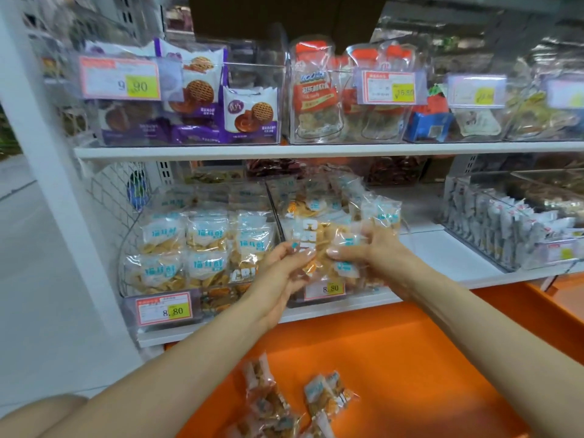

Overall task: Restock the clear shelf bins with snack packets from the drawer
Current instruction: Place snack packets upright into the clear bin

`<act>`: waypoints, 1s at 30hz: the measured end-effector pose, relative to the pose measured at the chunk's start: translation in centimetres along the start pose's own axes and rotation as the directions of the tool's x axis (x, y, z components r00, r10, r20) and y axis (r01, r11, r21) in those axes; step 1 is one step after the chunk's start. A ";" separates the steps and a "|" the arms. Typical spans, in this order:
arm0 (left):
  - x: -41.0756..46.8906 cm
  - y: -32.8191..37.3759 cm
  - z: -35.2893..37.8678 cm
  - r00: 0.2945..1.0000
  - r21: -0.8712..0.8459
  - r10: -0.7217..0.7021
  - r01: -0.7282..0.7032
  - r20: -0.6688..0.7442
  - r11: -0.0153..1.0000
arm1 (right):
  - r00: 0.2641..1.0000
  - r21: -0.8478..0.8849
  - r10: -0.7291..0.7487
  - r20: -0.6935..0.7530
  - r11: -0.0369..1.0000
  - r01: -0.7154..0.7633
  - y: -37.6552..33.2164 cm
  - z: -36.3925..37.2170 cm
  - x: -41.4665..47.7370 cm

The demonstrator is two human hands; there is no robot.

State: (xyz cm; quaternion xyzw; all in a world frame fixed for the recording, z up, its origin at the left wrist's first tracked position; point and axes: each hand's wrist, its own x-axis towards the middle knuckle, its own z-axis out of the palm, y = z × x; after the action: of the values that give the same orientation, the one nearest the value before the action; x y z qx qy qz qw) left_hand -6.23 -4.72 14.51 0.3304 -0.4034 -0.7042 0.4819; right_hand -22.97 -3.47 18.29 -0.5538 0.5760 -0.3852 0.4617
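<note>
nearest, the orange drawer [395, 358] stands open below the shelves, and a few loose packets [319, 396] lie on its floor towards the front. both bare forearms reach up over it. the left hand [281, 273] and the right hand [376, 251] meet on a bundle of snack packets [319, 235], clear wrappers with blue print and yellow crisps inside. the left fingers are curled and pinch the bundle's lower left edge; the right fingers are wrapped round its right side, thumb pressed to the front. the bundle sits at the mouth of the middle clear bin [363, 290] on the lower shelf [442, 251], above an 8.80 price tag [328, 289]. just beside it, to the left, a second bin [215, 298] is packed with the same packets in upright rows. further right on that shelf a bin of white packets [493, 222] stands apart. beyond, the upper shelf [284, 150] carries bins of purple biscuit packets [251, 112] and orange-topped sweet packets [313, 90]; the bins further right are too blurred to tell.
</note>
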 end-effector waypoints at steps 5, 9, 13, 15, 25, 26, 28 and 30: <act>0.1 1.7 -2.2 0.942 0.825 0.333 -0.208 0.025 0.525 | 0.986 0.088 0.019 -0.168 0.996 -0.005 -0.1 -0.6 0.8; 1.5 4.5 -6.6 0.864 0.991 0.493 -0.049 0.104 -0.123 | 0.965 0.036 -0.042 -0.257 0.998 0.053 -0.3 -1.5 0.8; 2.8 5.3 -9.2 0.957 0.985 0.283 -0.018 0.066 -0.169 | 0.969 -0.038 -0.081 -0.234 0.997 0.074 0.4 -0.7 1.1; 3.3 5.6 -9.2 0.972 0.979 0.225 -0.022 0.068 -0.201 | 0.971 -0.070 -0.099 -0.218 0.994 0.085 0.4 -0.1 1.3; 4.3 6.8 -8.8 0.998 0.944 0.055 0.019 -0.001 -0.329 | 0.985 -0.079 -0.096 -0.144 0.993 0.085 1.1 2.2 2.6; 4.3 6.7 -8.8 0.998 0.938 0.068 0.015 0.008 -0.345 | 0.984 -0.058 -0.087 -0.155 0.995 0.079 1.0 2.4 2.7; 4.3 6.4 -8.7 0.994 0.930 0.108 0.007 0.035 -0.366 | 0.976 -0.030 -0.079 -0.205 0.997 0.075 0.7 2.6 2.8; 4.4 6.2 -8.6 0.986 0.941 0.159 0.008 0.049 -0.339 | 0.958 -0.009 -0.075 -0.278 0.997 0.075 0.3 2.4 2.8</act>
State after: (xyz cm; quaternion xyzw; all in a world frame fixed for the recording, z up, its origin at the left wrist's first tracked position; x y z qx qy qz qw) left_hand 2.29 -12.34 15.69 0.5915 -0.8025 -0.0253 0.0736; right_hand -20.69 -6.07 17.02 -0.5152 0.6134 -0.4768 0.3618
